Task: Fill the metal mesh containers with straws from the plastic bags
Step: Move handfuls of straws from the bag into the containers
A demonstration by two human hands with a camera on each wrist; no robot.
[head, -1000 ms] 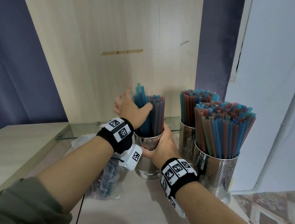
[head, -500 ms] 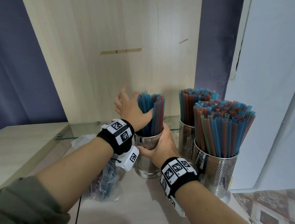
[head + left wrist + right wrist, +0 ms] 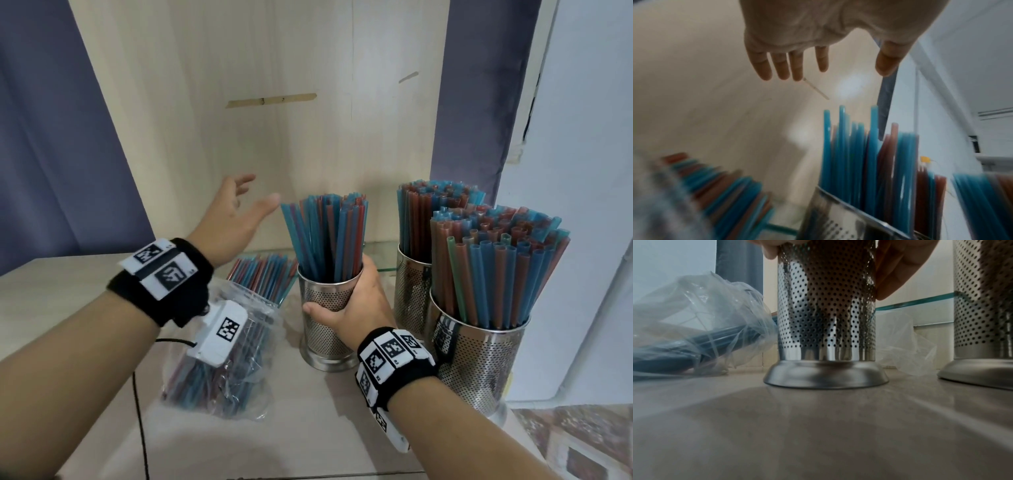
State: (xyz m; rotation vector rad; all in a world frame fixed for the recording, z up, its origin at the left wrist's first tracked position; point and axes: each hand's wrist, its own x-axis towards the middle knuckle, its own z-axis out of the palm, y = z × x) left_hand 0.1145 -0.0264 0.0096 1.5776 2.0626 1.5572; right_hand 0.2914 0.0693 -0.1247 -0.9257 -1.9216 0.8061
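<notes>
A perforated metal container (image 3: 320,329) stands upright on the counter, partly filled with blue and red straws (image 3: 325,233). My right hand (image 3: 346,301) grips its upper wall, with the thumb across the front; in the right wrist view its fingers curl round the container (image 3: 826,305). Empty and spread, my left hand (image 3: 239,209) hovers to the left of the straw tops, apart from them. Its fingers (image 3: 781,65) are straight in the left wrist view. A clear plastic bag (image 3: 233,349) with several straws lies to the left of the container.
Two fuller metal containers (image 3: 479,359) (image 3: 411,291) crowd the right side, close to my right wrist. A wooden back panel (image 3: 274,137) rises behind. A glass shelf edge (image 3: 380,253) runs along the back. An empty crumpled bag (image 3: 900,340) lies behind the held container.
My left hand has let go of the straw bundle and drawn away to the left, fingers spread. The straws now stand loose in the container. My right hand still holds the container.
</notes>
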